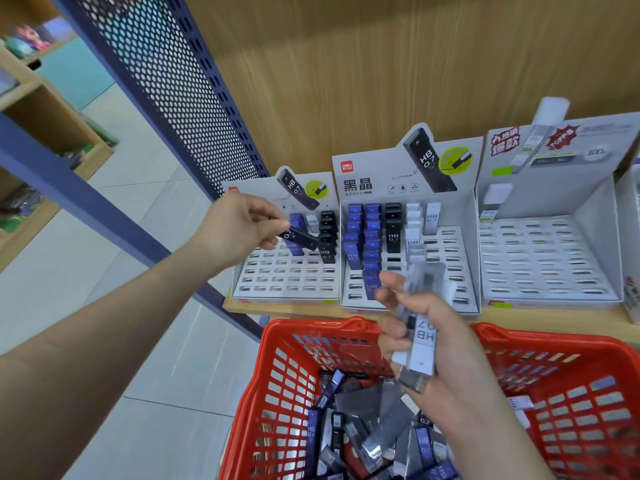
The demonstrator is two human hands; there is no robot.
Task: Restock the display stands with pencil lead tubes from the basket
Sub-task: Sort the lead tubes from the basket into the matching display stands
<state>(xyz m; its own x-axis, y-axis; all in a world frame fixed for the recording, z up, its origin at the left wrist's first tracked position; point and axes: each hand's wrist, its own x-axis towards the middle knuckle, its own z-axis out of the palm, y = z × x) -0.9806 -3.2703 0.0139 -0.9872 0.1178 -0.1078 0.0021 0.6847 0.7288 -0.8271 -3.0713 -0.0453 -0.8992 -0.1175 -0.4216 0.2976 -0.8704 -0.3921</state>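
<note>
**Black tube at the left stand, bundle in the right hand**

Left hand point(239, 226) is out over the left stand point(284, 284), thumb and fingers pinched on one black tube point(300, 236) marked 0.7. The tube lies nearly level, tipped down to the right, above the stand's back rows and not in a slot. Behind it in that stand are a few blue tubes, one white, and a column of black ones point(327, 233) at the right. The front rows of slots stand open.

Right hand point(440, 344) is nearer the camera, above the far rim of the basket point(284, 375) and in front of the middle stand point(370, 168). Its fingers are curled round a bundle point(420, 344) of several tubes, white and clear-grey, one reading "HB 0.7" upside down. The upper end of the bundle is blurred, so the count cannot be told.

Middle stand has two columns of blue tubes point(372, 237) at the left, then a short black column, then white ones. Its right-hand and front slots are open. Right stand point(595, 202) has nearly all slots open, with a pale tube or two at the back left corner.

The three stands sit side by side on a wooden shelf point(554, 318). The red basket is below the shelf edge, close to it. Loose tubes point(363, 438) are heaped in its bottom, blue, black and grey, lying every way.

A dark perforated panel point(166, 64) rises left of the shelf, with pale tiled floor point(145, 188) beyond.
</note>
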